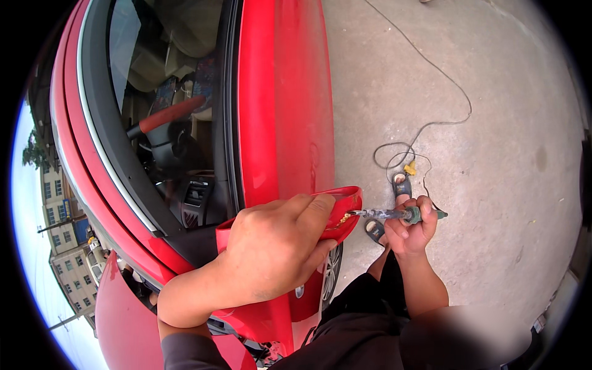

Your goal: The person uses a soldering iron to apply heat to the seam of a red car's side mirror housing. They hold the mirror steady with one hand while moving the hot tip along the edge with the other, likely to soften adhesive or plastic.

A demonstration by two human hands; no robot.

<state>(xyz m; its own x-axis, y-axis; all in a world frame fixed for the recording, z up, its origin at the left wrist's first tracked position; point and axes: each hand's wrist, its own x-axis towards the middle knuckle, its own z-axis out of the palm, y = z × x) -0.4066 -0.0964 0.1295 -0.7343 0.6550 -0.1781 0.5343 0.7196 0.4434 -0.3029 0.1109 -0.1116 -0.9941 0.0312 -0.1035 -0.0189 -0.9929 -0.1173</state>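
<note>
The red side mirror housing juts out from the car beside the front of the door window. My left hand lies over it with the fingers curled round its top and outer side, covering much of it. In my right hand is a soldering iron, gripped by its dark green handle. The metal tip points left and meets the housing near its outer end. A rough, yellowish-brown bumpy line runs along the red plastic at the tip. Whether the tip presses in is too small to tell.
The red car door and its window fill the left side. A thin dark cable loops over the concrete floor, with a yellow connector near my sandalled feet. A raised red panel stands at the lower left.
</note>
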